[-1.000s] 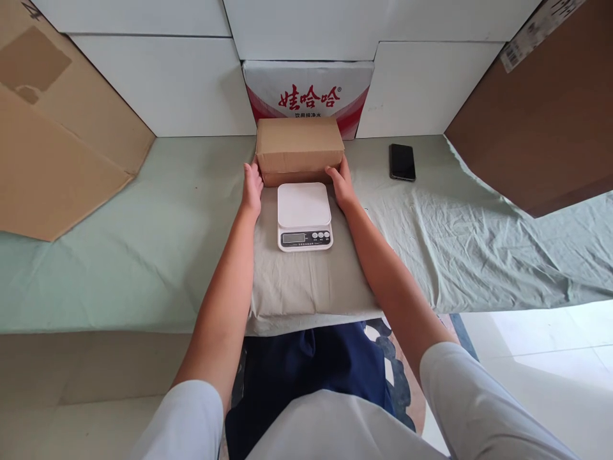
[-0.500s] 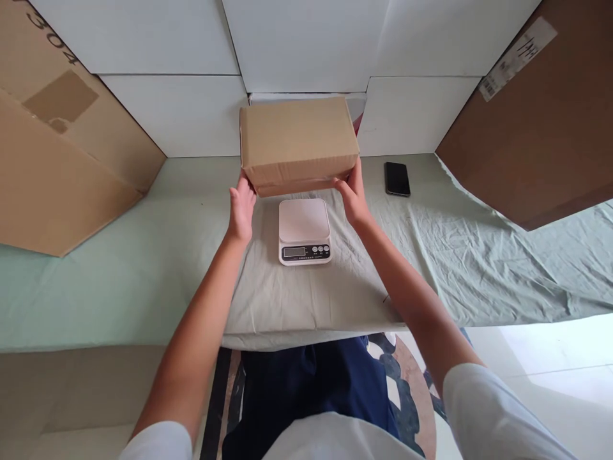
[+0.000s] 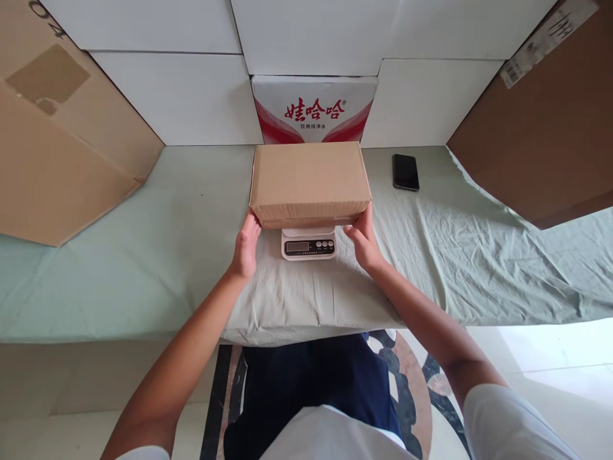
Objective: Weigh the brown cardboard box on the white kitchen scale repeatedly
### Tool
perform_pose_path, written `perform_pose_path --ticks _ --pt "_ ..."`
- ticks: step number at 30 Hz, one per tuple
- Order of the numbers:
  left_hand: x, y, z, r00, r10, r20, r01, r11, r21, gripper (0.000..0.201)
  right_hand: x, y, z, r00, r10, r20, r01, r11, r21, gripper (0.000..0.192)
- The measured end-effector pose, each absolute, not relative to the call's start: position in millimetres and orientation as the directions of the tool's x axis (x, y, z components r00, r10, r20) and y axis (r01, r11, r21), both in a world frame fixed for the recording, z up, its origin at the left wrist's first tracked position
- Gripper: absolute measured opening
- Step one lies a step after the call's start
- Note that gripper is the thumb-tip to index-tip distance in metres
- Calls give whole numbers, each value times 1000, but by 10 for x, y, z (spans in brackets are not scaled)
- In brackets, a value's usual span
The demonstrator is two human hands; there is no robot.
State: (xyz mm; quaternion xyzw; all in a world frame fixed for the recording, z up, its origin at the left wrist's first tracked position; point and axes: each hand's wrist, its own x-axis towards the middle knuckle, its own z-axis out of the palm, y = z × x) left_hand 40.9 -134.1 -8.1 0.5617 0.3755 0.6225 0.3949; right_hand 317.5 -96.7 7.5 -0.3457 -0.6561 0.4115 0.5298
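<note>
A closed brown cardboard box [image 3: 310, 182] sits over a white digital kitchen scale [image 3: 308, 243], covering the platform so only the scale's display and buttons show. My left hand [image 3: 246, 245] grips the box's lower left corner. My right hand [image 3: 364, 237] grips its lower right corner. I cannot tell whether the box rests fully on the scale or is held just above it. The scale stands on a grey-green cloth [image 3: 297, 294] draped over the table.
A black phone [image 3: 405, 172] lies on the cloth to the right. A white and red printed carton [image 3: 313, 110] stands against the white panel wall behind. Large cardboard sheets lean at the left [image 3: 52, 140] and right [image 3: 546, 128]. The table's front edge runs below my forearms.
Both hands lifted the box from the table behind the scale, raised it, then brought it toward me and down over the scale's platform. The printed carton behind is visible again.
</note>
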Motion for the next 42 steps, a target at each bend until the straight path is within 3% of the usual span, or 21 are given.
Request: perform_pose_path --ticks 13,22,28,34,42 --pt "377 -1372 -114 -57 927 372 -38 -374 927 87 3185 -969 38 -182 898 400 -37 401 -915 88" --pt "361 -1377 -104 -59 929 364 -22 -366 930 92 3189 -944 -6 -175 888 426 25 436 -899 94" --pt "-7 -1337 53 -223 884 411 -15 -425 905 72 3665 -727 175 175 812 556 146 537 -831 85" --pt "-423 -1291 37 -291 844 450 6 -469 883 68 4062 -457 -17 296 865 405 -74 443 -893 77" --pt "-344 -1275 -6 -289 862 416 -6 -436 900 86 3668 -622 -3 207 904 373 17 378 -926 81"
